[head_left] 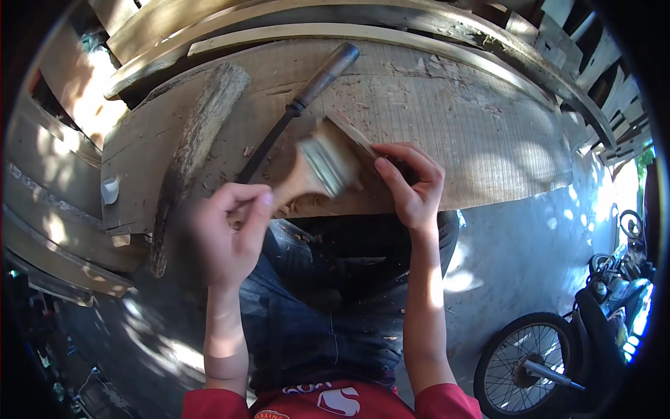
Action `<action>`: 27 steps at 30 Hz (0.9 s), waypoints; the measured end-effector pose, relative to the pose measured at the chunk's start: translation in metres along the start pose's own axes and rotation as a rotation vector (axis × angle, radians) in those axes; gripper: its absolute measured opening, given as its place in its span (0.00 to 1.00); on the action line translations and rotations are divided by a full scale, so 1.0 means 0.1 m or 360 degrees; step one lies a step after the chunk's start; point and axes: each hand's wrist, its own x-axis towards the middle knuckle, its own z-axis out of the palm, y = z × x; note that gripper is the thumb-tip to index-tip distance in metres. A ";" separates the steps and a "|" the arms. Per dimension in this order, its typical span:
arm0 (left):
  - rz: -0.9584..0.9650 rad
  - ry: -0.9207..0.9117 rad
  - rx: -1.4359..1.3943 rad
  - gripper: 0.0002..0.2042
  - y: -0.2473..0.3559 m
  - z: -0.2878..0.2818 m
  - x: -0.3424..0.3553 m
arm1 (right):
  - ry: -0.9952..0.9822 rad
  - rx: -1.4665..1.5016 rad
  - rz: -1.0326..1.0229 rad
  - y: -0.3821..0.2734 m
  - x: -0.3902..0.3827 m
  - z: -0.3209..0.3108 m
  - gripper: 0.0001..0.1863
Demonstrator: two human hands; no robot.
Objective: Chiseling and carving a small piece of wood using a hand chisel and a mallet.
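Note:
Pinched by its wooden handle in my left hand (234, 234) is a wide flat paintbrush (324, 166) with a silvery metal band. Its bristles are smeared by motion and point toward a small thin strip of wood (352, 135). My right hand (417, 183) grips that strip between thumb and fingers. Whether bristles and strip touch, I cannot tell. Beyond the brush, a long dark metal tool with a wooden handle (326, 78) lies slanted on the wide wooden board (481, 140), its near end partly hidden behind my left hand.
A rough bark-edged stick (202, 122) lies on the left of the board, beside a small white scrap (109, 190). Wood shavings are scattered about. Long planks (419, 31) line the far side. At lower right stands a motorcycle (537, 363).

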 end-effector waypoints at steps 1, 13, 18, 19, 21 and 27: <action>-0.0211 -0.0189 -0.0221 0.05 0.03 -0.05 -0.02 | 0.0010 0.0009 -0.0010 0.01 0.00 0.00 0.08; -0.0190 -0.0385 -0.0280 0.04 0.06 -0.12 -0.01 | -0.0014 -0.0013 0.0006 0.01 -0.01 -0.01 0.08; -0.0018 -0.0066 -0.0056 0.05 -0.02 -0.06 0.08 | -0.0008 0.0000 -0.0011 0.01 -0.01 0.00 0.09; -0.0245 -0.0339 -0.0294 0.04 0.04 -0.15 0.05 | -0.0009 0.0004 -0.0014 0.01 -0.01 -0.01 0.09; -0.0465 -0.0269 -0.0519 0.04 0.19 -0.26 0.02 | 0.0009 -0.0126 -0.0068 0.00 0.00 0.02 0.10; -0.0279 -0.0014 -0.0256 0.10 0.36 -0.62 0.05 | 0.0325 -0.0627 -0.0278 -0.22 -0.08 -0.01 0.13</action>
